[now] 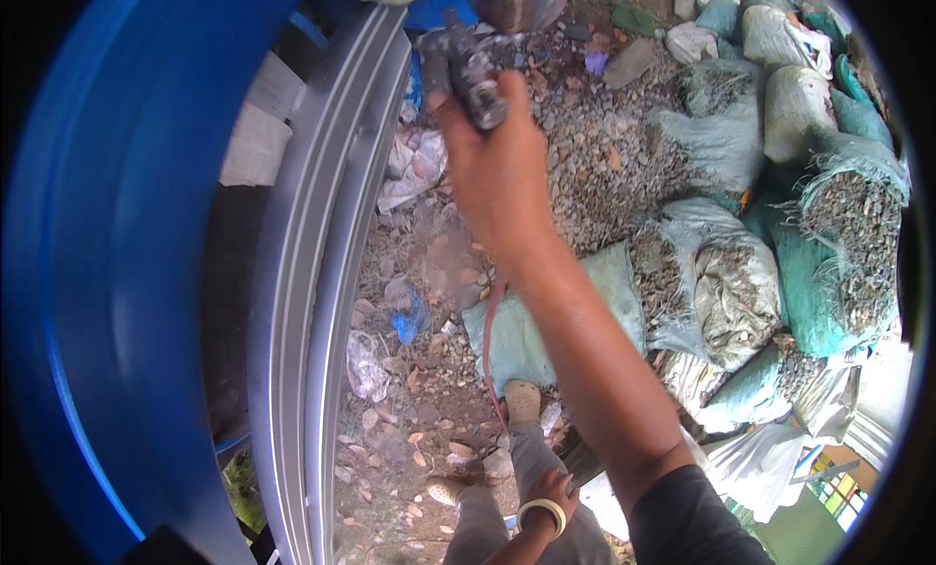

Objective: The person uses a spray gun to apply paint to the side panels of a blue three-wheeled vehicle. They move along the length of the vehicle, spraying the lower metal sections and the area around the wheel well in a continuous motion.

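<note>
My right hand (502, 180) reaches up to the top middle, fingers wrapped round the dark, stained body of what looks like a spray gun (478, 82). A stained cup (520, 1) shows just above it, cut by the upper edge. From under my right wrist a thin red hose (490, 346) hangs to the ground. To the left of this hand, apart from it, runs a long grey grooved metal frame (327, 214). Low in the view, my left hand (549, 502), with a pale band at the wrist, is closed in front of my grey trouser leg; what it holds is unclear.
A large blue curved surface (107, 272) fills the left side. Several sacks of gravel (848, 243) are piled at the right. A flattened green sack (595, 292) lies by my shoe (523, 401). Stones, leaves and a blue plastic scrap (409, 321) litter the ground.
</note>
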Available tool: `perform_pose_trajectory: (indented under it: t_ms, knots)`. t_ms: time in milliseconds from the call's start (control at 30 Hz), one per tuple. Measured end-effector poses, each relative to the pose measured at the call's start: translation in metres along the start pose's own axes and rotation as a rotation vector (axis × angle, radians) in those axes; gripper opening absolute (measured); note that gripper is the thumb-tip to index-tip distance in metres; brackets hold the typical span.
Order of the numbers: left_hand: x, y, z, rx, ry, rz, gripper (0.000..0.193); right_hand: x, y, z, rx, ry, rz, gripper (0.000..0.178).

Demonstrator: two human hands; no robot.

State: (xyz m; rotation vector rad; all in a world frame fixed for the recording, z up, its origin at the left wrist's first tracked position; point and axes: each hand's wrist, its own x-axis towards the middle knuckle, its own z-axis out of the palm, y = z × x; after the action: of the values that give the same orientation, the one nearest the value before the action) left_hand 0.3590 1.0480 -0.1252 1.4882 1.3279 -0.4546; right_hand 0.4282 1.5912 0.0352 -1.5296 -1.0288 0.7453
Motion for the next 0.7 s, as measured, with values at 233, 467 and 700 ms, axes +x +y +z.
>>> perform_pose_trajectory:
  t_ms: [233,467,700]
  knots:
    - [-0.001,-0.007,-0.001,0.100,0.015,0.041,0.052,0.003,-0.019,0.049,0.068,0.006,-0.051,0.035]
    - [0.012,-0.014,0.008,-0.105,-0.059,-0.073,0.053,0.007,-0.014,0.061,0.022,0.001,-0.044,0.035]
    - [0.010,-0.021,-0.001,-0.102,-0.038,-0.054,0.054,0.010,-0.019,0.074,-0.018,0.006,-0.084,0.036]
